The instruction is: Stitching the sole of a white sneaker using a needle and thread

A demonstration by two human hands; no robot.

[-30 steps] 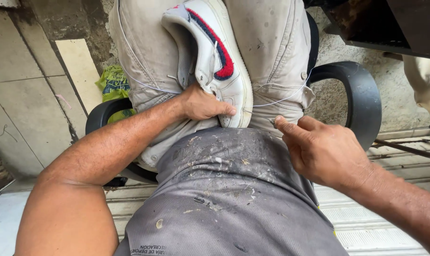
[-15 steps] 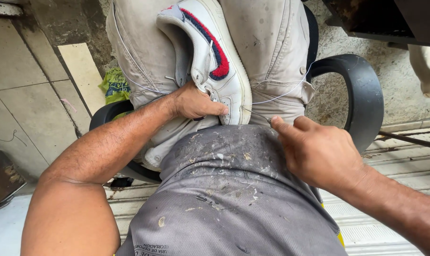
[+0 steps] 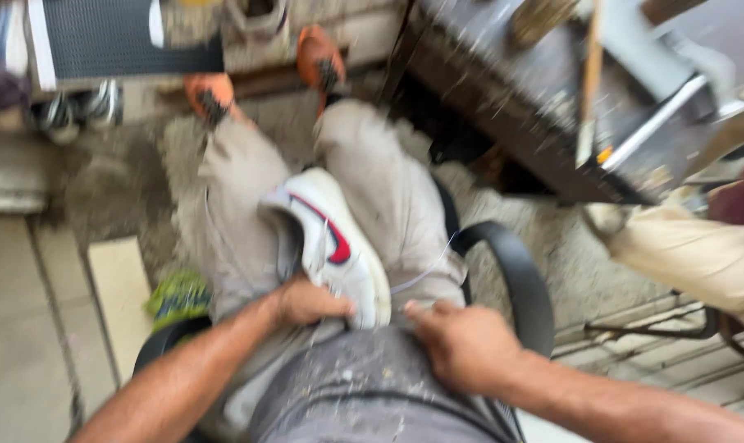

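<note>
Head view: left hand (image 3: 306,302) on white shoe (image 3: 331,242)

Under your left hand (image 3: 306,302) sits a white sneaker (image 3: 331,246) with a red, dark-edged stripe. Beneath it, your trousers (image 3: 397,197) are pale beige. Near your right hand (image 3: 466,344), the shirt (image 3: 364,385) is grey, speckled with pale flecks, and the chair arm (image 3: 511,271) is black. Beyond the sneaker, your shoes (image 3: 319,57) are orange. Left of your left hand, a green scrap (image 3: 175,299).
</note>
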